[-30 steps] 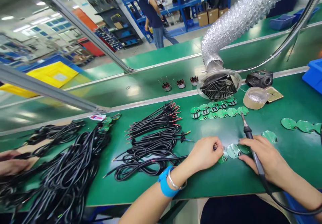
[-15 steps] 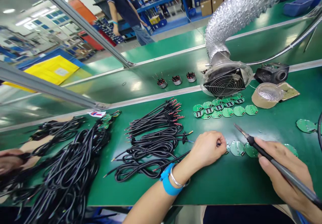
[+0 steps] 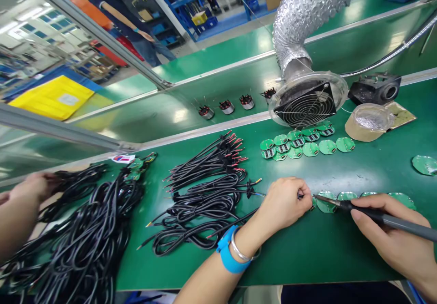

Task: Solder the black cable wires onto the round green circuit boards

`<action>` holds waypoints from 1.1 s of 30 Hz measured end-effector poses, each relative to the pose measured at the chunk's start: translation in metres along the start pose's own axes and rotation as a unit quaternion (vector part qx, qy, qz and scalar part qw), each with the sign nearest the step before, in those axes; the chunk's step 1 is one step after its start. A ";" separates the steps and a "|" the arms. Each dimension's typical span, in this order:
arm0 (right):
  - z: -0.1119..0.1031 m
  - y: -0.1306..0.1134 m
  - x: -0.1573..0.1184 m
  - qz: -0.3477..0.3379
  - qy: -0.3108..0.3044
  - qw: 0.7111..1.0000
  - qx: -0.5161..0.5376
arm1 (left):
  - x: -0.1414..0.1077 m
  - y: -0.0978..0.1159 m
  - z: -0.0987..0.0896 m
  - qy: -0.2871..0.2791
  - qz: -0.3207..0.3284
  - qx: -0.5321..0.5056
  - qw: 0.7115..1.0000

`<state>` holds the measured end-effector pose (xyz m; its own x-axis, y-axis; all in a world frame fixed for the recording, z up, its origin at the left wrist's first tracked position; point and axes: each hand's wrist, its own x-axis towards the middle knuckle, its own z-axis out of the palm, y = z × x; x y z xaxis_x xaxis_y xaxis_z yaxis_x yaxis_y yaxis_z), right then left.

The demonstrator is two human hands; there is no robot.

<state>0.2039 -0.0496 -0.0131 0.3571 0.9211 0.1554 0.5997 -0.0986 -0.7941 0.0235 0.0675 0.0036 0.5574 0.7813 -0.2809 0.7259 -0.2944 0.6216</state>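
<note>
My right hand [image 3: 396, 235] grips a soldering iron [image 3: 385, 220] like a pen. The iron lies nearly level, its tip close to the left edge of a round green circuit board [image 3: 326, 202]. My left hand [image 3: 288, 201] is closed in a pinch on a black cable, whose dark end [image 3: 300, 195] shows between the fingers; a length of it runs out behind my wrist. Just right of the left fingertips, a small part of another green board [image 3: 313, 202] shows. More boards [image 3: 402, 200] stand in the same row, partly behind my right hand.
Bundled black cables [image 3: 201, 204] lie left of my forearm, with a larger heap [image 3: 88, 231] beyond. Two rows of boards [image 3: 310, 149] sit below a fume extractor [image 3: 307, 106]. A tan round container [image 3: 367, 122] is at right. Another person's hand [image 3: 32, 188] reaches in at far left.
My right hand has lowered and levelled the soldering iron, bringing its tip leftward and down to the board by my left fingers. The other person's hand has moved up at the cables.
</note>
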 end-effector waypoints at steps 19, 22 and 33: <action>0.001 0.006 0.001 -0.042 0.008 0.999 -0.004 | -0.001 0.003 0.003 0.017 -0.007 0.011 1.000; 0.001 0.009 0.000 -0.070 0.017 0.997 0.008 | -0.001 0.003 0.003 0.022 -0.009 0.013 1.000; 0.002 0.023 -0.015 -0.031 0.039 0.997 0.065 | -0.001 0.001 0.002 0.015 0.006 0.025 1.000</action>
<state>0.2109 -0.0650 -0.0347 0.3804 0.8910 0.2480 0.5259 0.0122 -0.8505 0.0243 0.0655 0.0032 0.5549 0.7930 -0.2515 0.7386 -0.3305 0.5875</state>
